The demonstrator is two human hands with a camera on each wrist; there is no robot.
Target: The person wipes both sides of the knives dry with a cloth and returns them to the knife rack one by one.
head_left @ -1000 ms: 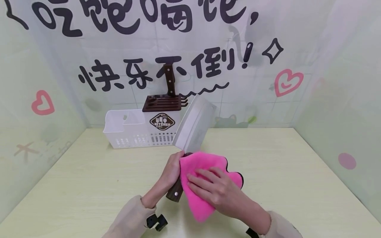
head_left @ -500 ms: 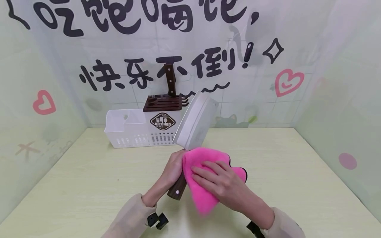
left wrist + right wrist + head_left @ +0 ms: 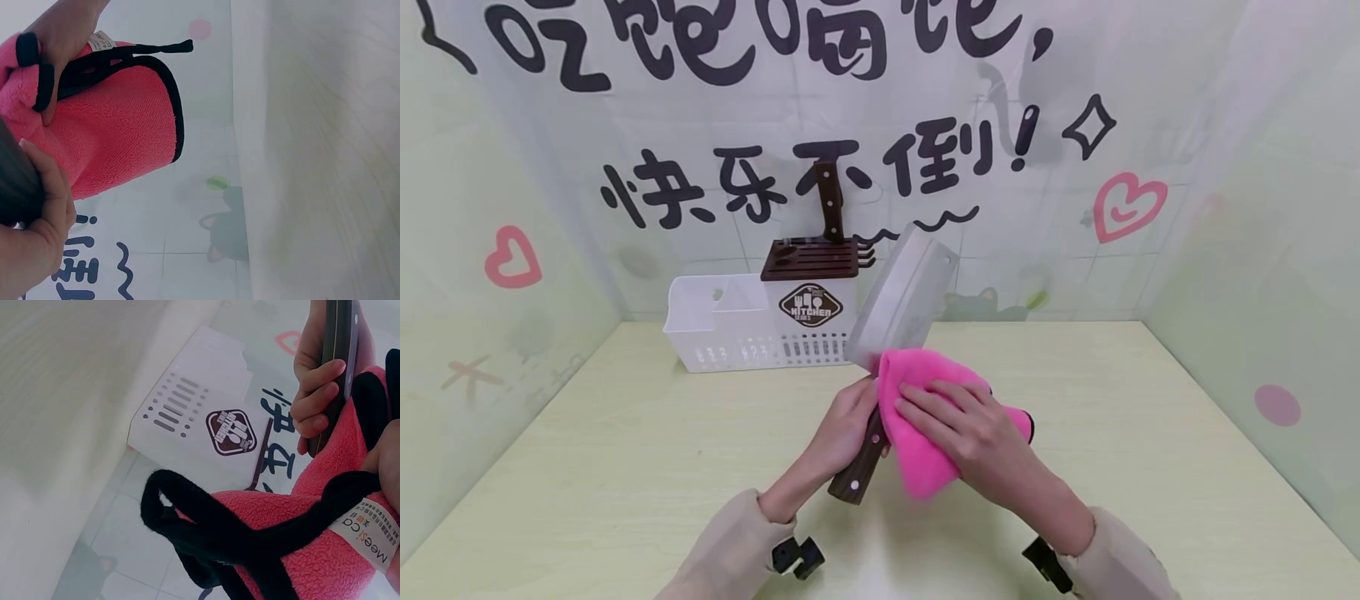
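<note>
In the head view a cleaver (image 3: 901, 296) is held tilted above the table, its broad blade up and to the right. My left hand (image 3: 842, 427) grips its dark wooden handle, the riveted butt sticking out below. With my right hand (image 3: 981, 437) I hold a pink towel (image 3: 921, 475) against the cleaver where blade meets handle. The fingers lie over the towel, and it hides that part of the cleaver. In the right wrist view the left hand's fingers (image 3: 319, 403) wrap the handle, and the towel's black edging and white label (image 3: 365, 531) show.
At the back of the table stands a white perforated kitchen rack (image 3: 730, 333) with a brown slotted top (image 3: 808, 260). A dark-handled knife (image 3: 829, 204) stands upright in it. Behind is a wall with black lettering; side walls close off left and right.
The towel and right hand have slid up and to the right along the cleaver, uncovering more of the handle. The cleaver and left hand have shifted slightly right, the blade turning a little.
</note>
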